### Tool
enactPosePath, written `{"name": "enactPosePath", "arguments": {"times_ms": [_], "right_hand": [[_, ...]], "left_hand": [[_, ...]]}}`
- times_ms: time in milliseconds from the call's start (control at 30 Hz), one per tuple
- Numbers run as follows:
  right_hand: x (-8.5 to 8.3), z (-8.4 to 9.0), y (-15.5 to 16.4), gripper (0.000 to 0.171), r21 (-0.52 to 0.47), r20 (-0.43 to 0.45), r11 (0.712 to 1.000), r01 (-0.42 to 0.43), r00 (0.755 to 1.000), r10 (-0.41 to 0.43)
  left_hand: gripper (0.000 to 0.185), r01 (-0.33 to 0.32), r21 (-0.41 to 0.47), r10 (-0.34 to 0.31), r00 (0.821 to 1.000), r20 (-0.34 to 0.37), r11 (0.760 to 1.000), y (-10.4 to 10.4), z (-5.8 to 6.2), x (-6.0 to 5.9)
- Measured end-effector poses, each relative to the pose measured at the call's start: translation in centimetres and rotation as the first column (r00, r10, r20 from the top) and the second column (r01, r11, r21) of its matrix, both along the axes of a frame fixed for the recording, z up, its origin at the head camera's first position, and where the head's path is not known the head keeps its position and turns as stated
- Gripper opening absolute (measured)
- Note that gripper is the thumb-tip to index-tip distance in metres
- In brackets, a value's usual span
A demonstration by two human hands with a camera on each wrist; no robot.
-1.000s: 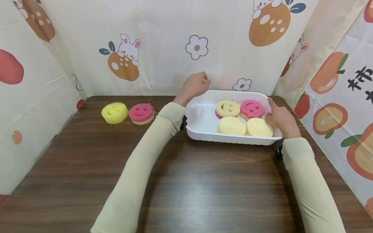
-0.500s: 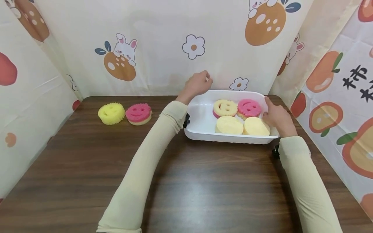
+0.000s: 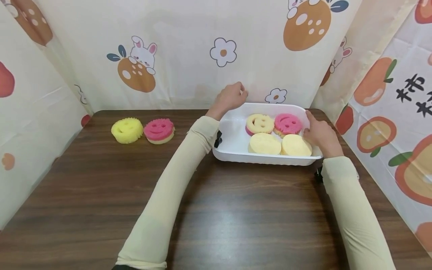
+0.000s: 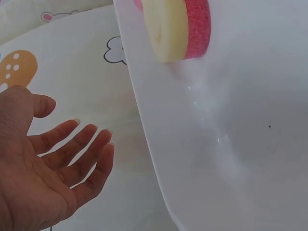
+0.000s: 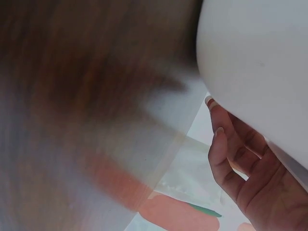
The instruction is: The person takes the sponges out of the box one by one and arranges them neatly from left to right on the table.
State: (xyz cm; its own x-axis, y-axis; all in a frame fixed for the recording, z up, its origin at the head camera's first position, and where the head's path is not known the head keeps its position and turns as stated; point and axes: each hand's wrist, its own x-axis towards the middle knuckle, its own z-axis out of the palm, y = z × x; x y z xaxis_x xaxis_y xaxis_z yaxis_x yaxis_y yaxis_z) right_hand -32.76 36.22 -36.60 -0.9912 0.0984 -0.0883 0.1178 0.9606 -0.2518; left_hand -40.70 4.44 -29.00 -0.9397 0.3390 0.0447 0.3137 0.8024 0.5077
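Note:
A white tray (image 3: 233, 156) holds round sponges: a cream-faced smiley sponge (image 3: 260, 124), a pink smiley sponge (image 3: 288, 124) and two plain pale-yellow ones, the left (image 3: 264, 144) and the right (image 3: 297, 145). My right hand (image 3: 320, 135) grips the tray's right end, the thumb over the inner side. In the right wrist view its curled fingers lie along the tray's outer wall (image 5: 255, 62). Above the back left part of the tray hovers my left hand (image 3: 231, 98). The left wrist view shows that hand (image 4: 53, 168) holding nothing, fingers loosely bent, apart from the rim.
On the left of the dark wooden table (image 3: 216, 213) lie a yellow smiley sponge (image 3: 127, 130) and a pink smiley sponge (image 3: 159, 131), side by side. A printed cloth (image 3: 189, 56) hangs behind the tray, and another cloth (image 3: 388, 123) closes off the right side.
My left hand has shifted slightly to the right over the tray's back edge. The right hand keeps its hold, and the sponges stay in place while the head view drifts a little.

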Motion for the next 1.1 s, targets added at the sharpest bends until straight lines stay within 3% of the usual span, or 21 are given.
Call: {"name": "enactPosePath", "arguments": {"times_ms": [367,633,1100], "right_hand": [[0.1,0.2,-0.1,0.079,0.007,-0.008,1.0,0.012,1.0,-0.012],[0.1,0.2,-0.4,0.079,0.014,0.0,1.0,0.009,1.0,-0.009],[0.0,0.0,-0.3,0.078,0.017,-0.016,1.0,0.005,1.0,-0.005]], "left_hand": [[0.043,-0.002,-0.036,0.002,1.0,0.001,0.999,0.7,-0.2,-0.5],[0.041,0.014,-0.054,-0.016,0.999,-0.047,0.998,1.3,-0.9,-0.7],[0.042,0.031,-0.045,-0.032,0.999,-0.011,0.998,1.8,-2.5,-0.9]]}}
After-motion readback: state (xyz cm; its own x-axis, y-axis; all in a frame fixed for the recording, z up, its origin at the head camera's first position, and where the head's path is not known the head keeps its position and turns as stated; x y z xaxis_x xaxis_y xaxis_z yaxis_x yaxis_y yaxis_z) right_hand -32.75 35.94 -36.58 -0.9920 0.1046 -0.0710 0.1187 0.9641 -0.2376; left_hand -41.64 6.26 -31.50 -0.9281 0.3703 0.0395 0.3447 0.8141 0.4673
